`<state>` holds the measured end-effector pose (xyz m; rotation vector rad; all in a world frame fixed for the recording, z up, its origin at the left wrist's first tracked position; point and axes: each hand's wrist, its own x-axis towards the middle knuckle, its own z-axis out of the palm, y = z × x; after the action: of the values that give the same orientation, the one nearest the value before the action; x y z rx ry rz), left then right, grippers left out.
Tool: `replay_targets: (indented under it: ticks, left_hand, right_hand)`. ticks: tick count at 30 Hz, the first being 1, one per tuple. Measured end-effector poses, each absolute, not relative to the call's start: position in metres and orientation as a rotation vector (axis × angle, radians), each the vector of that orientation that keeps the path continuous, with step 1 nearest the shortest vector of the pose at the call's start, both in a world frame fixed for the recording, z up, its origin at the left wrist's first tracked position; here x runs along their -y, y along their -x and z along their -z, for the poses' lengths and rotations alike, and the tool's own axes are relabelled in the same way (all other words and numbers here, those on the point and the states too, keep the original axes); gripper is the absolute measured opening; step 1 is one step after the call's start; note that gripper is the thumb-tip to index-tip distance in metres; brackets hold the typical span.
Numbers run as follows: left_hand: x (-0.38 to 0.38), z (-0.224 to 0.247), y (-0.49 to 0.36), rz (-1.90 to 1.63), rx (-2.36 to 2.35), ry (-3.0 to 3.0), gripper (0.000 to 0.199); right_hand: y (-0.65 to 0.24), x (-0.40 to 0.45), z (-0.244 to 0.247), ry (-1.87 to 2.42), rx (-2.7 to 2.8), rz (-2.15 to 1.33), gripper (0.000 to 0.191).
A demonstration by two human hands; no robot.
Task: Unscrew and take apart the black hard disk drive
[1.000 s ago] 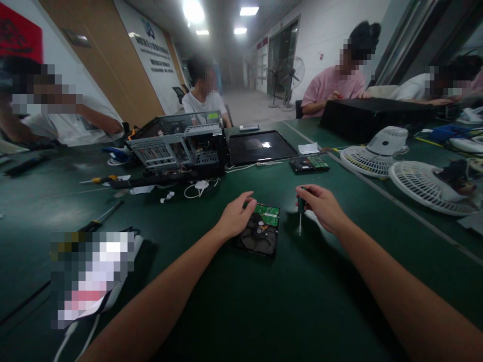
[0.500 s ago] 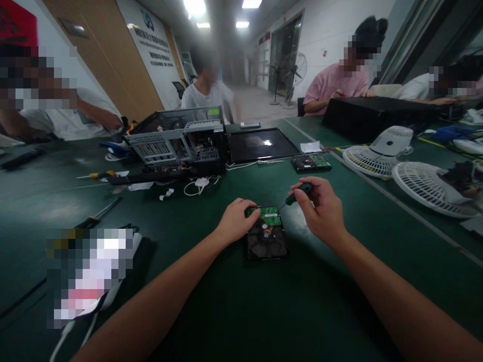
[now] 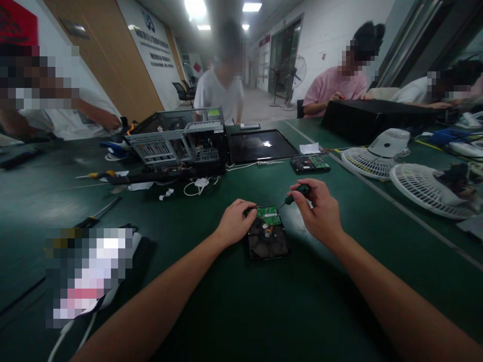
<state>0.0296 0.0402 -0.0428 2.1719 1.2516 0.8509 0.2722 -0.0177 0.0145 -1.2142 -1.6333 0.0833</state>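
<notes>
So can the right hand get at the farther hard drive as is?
Probably yes: nothing visible stands between the right hand and the farther hard drive, though a screwdriver occupies its grip.

The left hand (image 3: 237, 220) hides the upper left corner of the hard drive (image 3: 267, 246). The right hand (image 3: 317, 203) covers part of the screwdriver (image 3: 290, 199), whose tip is too small to judge. Squares mask one object (image 3: 90, 276) on the bench (image 3: 226, 317). The left border cuts the red sign (image 3: 18, 22).
</notes>
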Motion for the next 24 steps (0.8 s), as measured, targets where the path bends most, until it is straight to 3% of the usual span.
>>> replay_targets:
  ticks: [13,20,24]
  left_hand:
    - [-0.038,0.041,-0.029,-0.853,-1.248,-2.141,0.027]
    - [-0.04,0.047,-0.027,-0.881,-1.194,-2.065,0.03]
    - [-0.041,0.048,-0.027,-0.888,-1.189,-2.051,0.03]
  right_hand:
    - [-0.272,0.018,-0.016,1.199,1.714,0.001,0.031]
    - [-0.269,0.021,-0.013,1.137,1.803,-0.13,0.058]
    - [-0.266,0.019,-0.006,1.1,1.755,-0.222,0.063]
